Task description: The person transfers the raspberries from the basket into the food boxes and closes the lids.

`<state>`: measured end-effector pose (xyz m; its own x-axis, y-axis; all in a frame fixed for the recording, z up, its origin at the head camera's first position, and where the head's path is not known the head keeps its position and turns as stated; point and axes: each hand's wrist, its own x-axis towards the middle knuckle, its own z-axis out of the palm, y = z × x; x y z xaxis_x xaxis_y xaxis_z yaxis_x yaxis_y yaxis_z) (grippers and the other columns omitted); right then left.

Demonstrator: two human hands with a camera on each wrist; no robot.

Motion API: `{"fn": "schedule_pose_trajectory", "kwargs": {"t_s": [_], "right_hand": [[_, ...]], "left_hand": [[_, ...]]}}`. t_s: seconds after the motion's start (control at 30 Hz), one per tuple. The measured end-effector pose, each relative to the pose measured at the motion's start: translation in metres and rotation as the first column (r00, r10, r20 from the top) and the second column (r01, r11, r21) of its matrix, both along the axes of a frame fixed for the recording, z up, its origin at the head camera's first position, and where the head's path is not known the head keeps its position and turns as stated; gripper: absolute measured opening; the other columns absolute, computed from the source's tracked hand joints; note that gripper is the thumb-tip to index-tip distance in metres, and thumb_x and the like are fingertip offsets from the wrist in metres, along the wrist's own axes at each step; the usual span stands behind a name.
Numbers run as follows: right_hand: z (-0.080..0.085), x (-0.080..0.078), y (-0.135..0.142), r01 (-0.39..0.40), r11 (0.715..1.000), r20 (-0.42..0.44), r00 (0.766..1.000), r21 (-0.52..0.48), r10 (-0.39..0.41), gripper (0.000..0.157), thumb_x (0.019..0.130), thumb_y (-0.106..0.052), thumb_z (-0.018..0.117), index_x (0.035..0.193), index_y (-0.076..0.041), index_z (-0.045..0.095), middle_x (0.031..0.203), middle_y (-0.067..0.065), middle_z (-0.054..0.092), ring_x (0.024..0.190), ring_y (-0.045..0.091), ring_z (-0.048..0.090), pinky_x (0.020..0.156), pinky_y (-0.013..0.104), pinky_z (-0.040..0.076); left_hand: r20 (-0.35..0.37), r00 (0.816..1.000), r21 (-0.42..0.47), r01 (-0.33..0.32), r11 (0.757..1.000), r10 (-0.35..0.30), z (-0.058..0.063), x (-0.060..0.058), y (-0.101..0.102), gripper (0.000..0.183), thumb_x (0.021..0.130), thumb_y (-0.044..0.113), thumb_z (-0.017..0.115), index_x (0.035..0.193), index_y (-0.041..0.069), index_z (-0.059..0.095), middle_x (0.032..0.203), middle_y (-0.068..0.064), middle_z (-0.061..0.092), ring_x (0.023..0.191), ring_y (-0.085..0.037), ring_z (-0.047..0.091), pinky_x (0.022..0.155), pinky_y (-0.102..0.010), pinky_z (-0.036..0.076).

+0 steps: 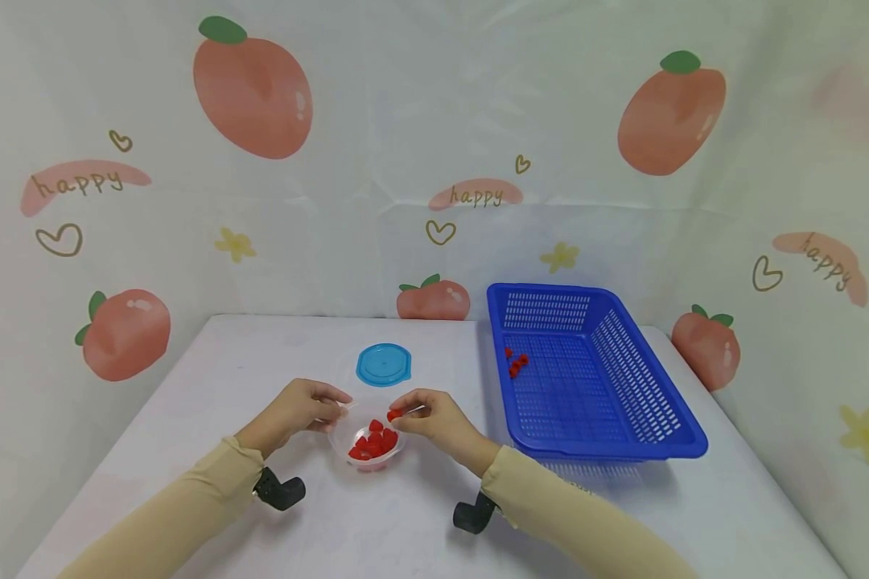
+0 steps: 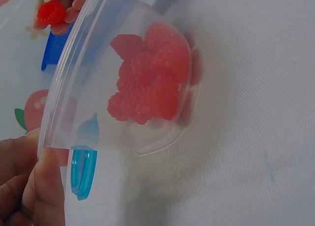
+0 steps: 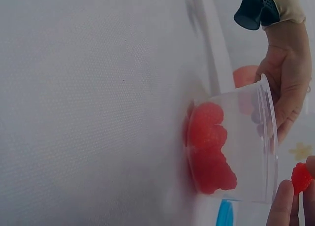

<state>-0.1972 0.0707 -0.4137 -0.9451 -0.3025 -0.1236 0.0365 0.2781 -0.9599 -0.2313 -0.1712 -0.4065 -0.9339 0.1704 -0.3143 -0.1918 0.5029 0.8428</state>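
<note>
Raspberries (image 1: 372, 445) lie inside the clear tub (image 3: 246, 142). The left hand (image 1: 300, 410) pinches its left rim, probably to keep it steady; the right hand (image 1: 434, 420) pinches one berry (image 2: 51, 13) above its opening. Behind the tub, a blue lid (image 1: 384, 365) seems set aside.

R-wrist view: blue lid (image 3: 225, 213) cut off btm, R fingers (image 3: 281, 204) cropped btm-rt
</note>
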Motion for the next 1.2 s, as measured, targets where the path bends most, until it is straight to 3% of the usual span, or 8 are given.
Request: {"fn": "schedule_pose_trajectory", "kwargs": {"t_s": [1.2], "right_hand": [[-0.0018, -0.0029, -0.0005, -0.012, 1.0, -0.019, 1.0, 0.003, 0.012, 0.029, 0.084, -0.011, 0.073, 0.11, -0.001, 0.066, 0.105, 0.011, 0.067, 0.085, 0.014, 0.063, 0.083, 0.028, 0.057]], "left_hand": [[0.019, 1.0, 0.009, -0.015, 1.0, 0.015, 0.0015, 0.0007, 0.0015, 0.027, 0.087, 0.008, 0.069, 0.113, -0.001, 0.068, 0.087, -0.01, 0.064, 0.067, -0.017, 0.06, 0.067, -0.026, 0.058]]}}
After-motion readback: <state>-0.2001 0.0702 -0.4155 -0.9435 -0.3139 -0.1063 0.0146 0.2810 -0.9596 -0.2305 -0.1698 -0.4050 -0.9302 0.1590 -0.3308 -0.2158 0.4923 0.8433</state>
